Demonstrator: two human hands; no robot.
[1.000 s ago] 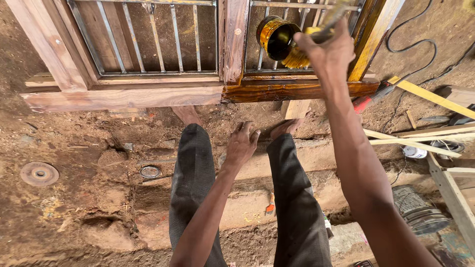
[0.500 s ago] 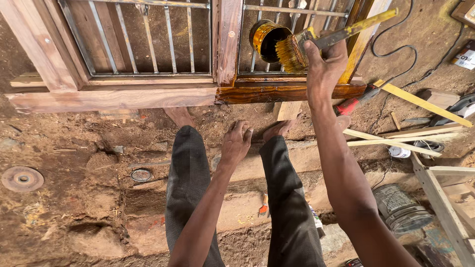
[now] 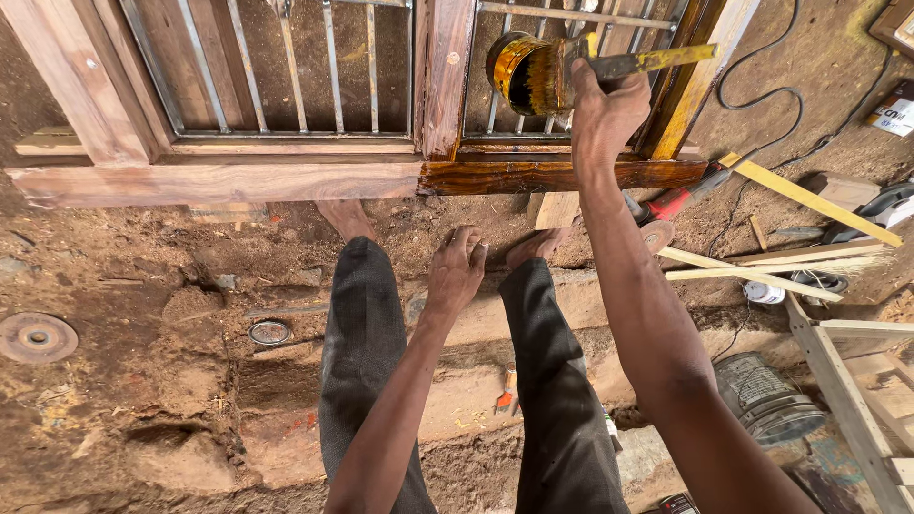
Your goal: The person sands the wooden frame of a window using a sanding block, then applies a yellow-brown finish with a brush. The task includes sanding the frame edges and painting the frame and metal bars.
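My right hand (image 3: 602, 112) grips a paint brush (image 3: 609, 67) with a yellow-stained handle, its bristles at the mouth of a small varnish can (image 3: 511, 69) that sits behind the metal bars. Below lies a wooden window frame (image 3: 286, 176); its right bottom rail (image 3: 562, 174) is dark and glossy, the left part pale and dull. My left hand (image 3: 455, 271) hangs with loose fingers between my knees, holding nothing. My legs in dark trousers and my bare feet reach toward the frame.
Bare earth floor with a round disc (image 3: 36, 337) at left and a small lid (image 3: 269, 332). At right lie a red power tool (image 3: 681, 202), yellow-edged wood strips (image 3: 809, 200), a black cable, a grey tin (image 3: 766, 398) and a wooden frame piece (image 3: 857, 400).
My right hand has moved the brush from above the frame's right side toward the can's mouth. The left hand has stayed between my knees.
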